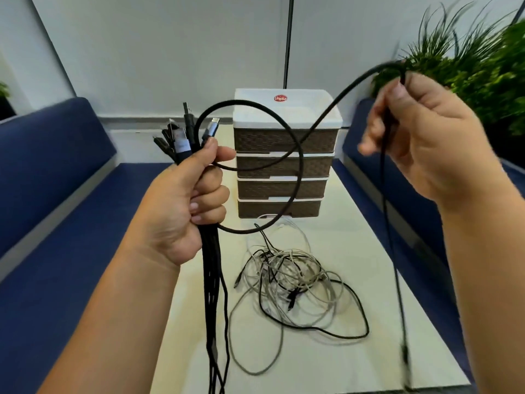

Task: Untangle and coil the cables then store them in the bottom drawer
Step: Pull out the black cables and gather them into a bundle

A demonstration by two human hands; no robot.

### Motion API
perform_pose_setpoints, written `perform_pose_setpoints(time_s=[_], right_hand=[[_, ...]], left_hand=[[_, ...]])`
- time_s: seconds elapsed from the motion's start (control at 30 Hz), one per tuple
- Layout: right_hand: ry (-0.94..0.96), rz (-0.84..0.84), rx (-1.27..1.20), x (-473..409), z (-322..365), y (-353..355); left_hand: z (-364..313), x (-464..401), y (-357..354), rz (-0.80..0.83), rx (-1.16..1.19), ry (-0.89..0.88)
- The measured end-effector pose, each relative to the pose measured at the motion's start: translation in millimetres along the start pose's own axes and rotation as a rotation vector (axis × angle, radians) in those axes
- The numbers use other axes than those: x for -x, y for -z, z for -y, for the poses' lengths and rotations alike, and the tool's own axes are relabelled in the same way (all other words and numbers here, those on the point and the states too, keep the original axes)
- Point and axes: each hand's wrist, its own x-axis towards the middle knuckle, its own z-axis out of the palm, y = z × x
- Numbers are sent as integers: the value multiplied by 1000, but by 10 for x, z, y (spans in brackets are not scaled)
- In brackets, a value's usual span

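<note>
Over the table: both hands are up in the air above a cream table (355, 280) with cables in them, so this is mid-sorting, not storing yet.

Left hand: my left hand (184, 200) is a tight fist round a bundle (211, 280) of black cables, plug ends (181, 132) sticking up out of the top, tails hanging down past the table edge.

Right hand: my right hand (420, 137) pinches one black cable (298, 166) between thumb and fingers, other fingers loosely curled. It's blurry, so don't ask me for finer detail.

That cable: it makes a big loop from my left fist, swings up to the right pinch, then drops down the right side to a plug (404, 354) near the table.

Step, I reckon: freeing and looping this one cable, looks like the first turn of a coil.

Pile: a tangle (295, 282) of grey and black cables lies on the table, just in front of the drawers. Lots left to do.

Drawers: four-drawer unit (284, 157), all shut as far as I can see, bottom drawer (279, 209) included.

Next move: probably feed the slack round into more turns, keeping the hanging tail out of the tangle. Someone's got to open that drawer eventually, and I've no free hand.

Writing: red oval sticker (280, 98) on the unit's white top reads "Uniplus". Nothing else legible.
</note>
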Motion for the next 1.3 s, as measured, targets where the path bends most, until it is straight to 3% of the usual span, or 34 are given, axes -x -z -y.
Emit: perform_pose_setpoints(time_s=[0.2,0.4,0.6,0.8,1.0,1.1,1.23,1.3], right_hand=[[-299,188,11,1003,-50,538],[-731,679,61,1898,-411,759],[-909,723,55,2496,-1034,599],[-957,716,321,2773,-1528,375],[-1021,597,343,2869,-1764,292],[-936,512,353,2780,-1757,309],[-546,-119,347,2472,-1401,237],[-359,-261,195,2309,-978,128]], left_hand=[[42,376,-333,36,-116,89],[131,757,-698,132,-175,131],[192,875,-941,59,-158,57],[248,901,-1127,36,-18,-27],[284,938,-1253,42,23,-87],[289,941,-1309,23,36,-114],[343,934,-1395,27,51,-101],[400,921,-1459,24,55,-83]])
